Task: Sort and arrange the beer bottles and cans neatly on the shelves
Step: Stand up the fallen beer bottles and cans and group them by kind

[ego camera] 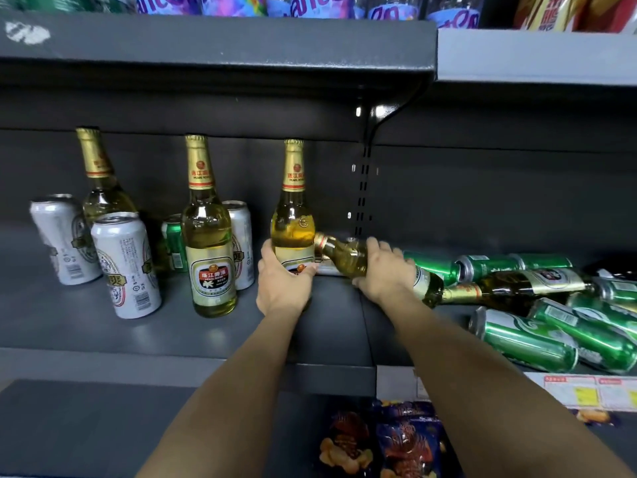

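Left hand (pixel 283 283) fingers curled round upright gold-capped clear glass beer bottle (pixel 293 215), mid dark grey metal shelf (pixel 193 339). Right hand (pixel 385 270) grips a lying clear bottle (pixel 348 255) just right, beside toppled green cans (pixel 527 339).

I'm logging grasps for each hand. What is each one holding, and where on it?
Left hand grips the upright bottle round its lower body, over the label. Right hand grips the lying bottle round its body, below the neck.

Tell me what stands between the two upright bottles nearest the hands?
In the head view, a white can stands between the middle bottle and the bottle that the left hand grips, slightly behind them.
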Demonstrator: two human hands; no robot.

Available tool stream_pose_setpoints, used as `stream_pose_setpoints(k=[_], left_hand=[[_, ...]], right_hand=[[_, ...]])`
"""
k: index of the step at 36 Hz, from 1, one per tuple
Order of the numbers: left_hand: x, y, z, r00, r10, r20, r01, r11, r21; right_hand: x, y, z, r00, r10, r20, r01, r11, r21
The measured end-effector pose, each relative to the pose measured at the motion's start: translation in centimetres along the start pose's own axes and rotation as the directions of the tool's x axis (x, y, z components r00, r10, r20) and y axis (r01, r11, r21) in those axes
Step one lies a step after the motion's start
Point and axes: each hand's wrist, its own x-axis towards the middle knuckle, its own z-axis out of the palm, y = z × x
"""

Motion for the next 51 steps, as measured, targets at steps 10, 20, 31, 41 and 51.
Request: stream_pose_setpoints(k=[10, 20, 31, 41, 51], left_hand=[[0.3, 0.1, 0.1, 1.000, 0.002, -0.007, -0.002, 1.000, 0.007], [1.4, -0.5, 0.3, 1.000, 0.006, -0.025, -0.006, 1.000, 0.024], [1.4, -0.9, 0.7, 0.997, 0.051, -0.059, -0.049, 0.998, 0.024], [1.3, -0.8, 1.0, 0.994, 0.059, -0.088, -0.057, 0.998, 0.031], [1.6, -1.3, 1.2, 0.994, 0.072, -0.081, -0.068, 0.996, 0.051]], right_hand=[[0.6, 1.0, -3.2, 0.963, 0.254, -0.089, -0.148, 0.775, 0.615], [3.0, 1.8, -1.6, 0.925, 0.380, -0.027, -0.231, 0.616, 0.754], [3.6, 2.0, -1.4, 0.919, 0.394, -0.001, -0.271, 0.635, 0.724], [1.0, -2.0, 0.8, 0.705, -0.263, -0.658, 0.294, 0.953, -0.066], [4.8, -4.7, 3.9, 0.951, -0.284, 0.122, 0.295, 0.952, -0.081]])
